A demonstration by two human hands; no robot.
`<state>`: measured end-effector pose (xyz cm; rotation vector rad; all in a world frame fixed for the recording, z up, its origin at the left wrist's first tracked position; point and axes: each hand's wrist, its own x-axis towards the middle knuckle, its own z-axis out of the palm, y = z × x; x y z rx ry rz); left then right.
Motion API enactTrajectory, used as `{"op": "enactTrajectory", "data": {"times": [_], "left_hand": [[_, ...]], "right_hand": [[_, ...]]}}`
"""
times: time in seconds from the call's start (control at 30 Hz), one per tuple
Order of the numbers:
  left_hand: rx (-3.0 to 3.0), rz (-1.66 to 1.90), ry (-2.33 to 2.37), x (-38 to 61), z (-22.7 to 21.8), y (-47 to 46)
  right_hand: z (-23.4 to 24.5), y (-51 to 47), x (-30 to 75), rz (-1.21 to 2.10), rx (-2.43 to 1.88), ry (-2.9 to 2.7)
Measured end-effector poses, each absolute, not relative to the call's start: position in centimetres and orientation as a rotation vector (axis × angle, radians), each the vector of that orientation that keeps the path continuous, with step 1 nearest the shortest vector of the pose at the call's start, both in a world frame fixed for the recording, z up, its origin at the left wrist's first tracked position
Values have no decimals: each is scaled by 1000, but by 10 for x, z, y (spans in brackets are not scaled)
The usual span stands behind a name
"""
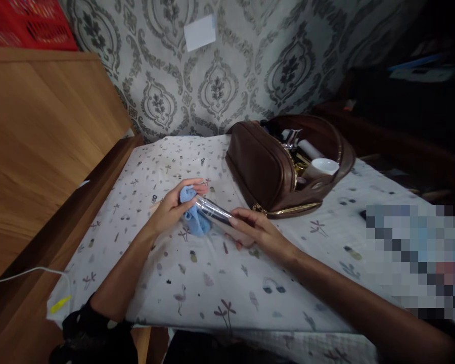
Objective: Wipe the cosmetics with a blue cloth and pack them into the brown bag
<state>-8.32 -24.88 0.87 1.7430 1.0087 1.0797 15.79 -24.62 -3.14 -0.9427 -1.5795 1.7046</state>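
Over the patterned cloth my left hand [174,203] closes on a small light blue cloth [199,222], part of which hangs below the palm. The cloth wraps or presses against the far end of a shiny silver, pale-bottomed tube [215,211], which looks like a cosmetic container. My right hand [260,230] grips the tube's near end, fingers around its pale part. The tube lies tilted between both hands, and its two ends are partly hidden by fingers and cloth.
A brown zippered bag [258,164] stands open behind my right hand, with a white cup [322,167] and several small items inside. A printed white sheet [212,283] covers the table. Wooden furniture [49,111] rises at left, near a white cable [38,270].
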Motion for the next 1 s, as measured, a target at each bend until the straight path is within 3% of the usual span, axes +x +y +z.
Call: {"op": "enactTrajectory", "data": {"times": [0.17,0.33,0.5,0.73,1.0], "left_hand": [[1726,1086,1230,-79,5,-247],[1761,1101,1420,-76,0,-247],[1740,981,1492,-80,2,-247],[1543,1050,1130,-97,-4,-237],[1473,1056,1148,-87,-10,-244]], "right_hand": [[-33,-247,158,1240,-915,-1858],[-35,-247,158,1125,-890,-1861],[-32,-246,161,1350,-932,-1702],[-32,-246,159,1916,-911,-1217],[-34,-249,156,2080,-861,-1101]]}}
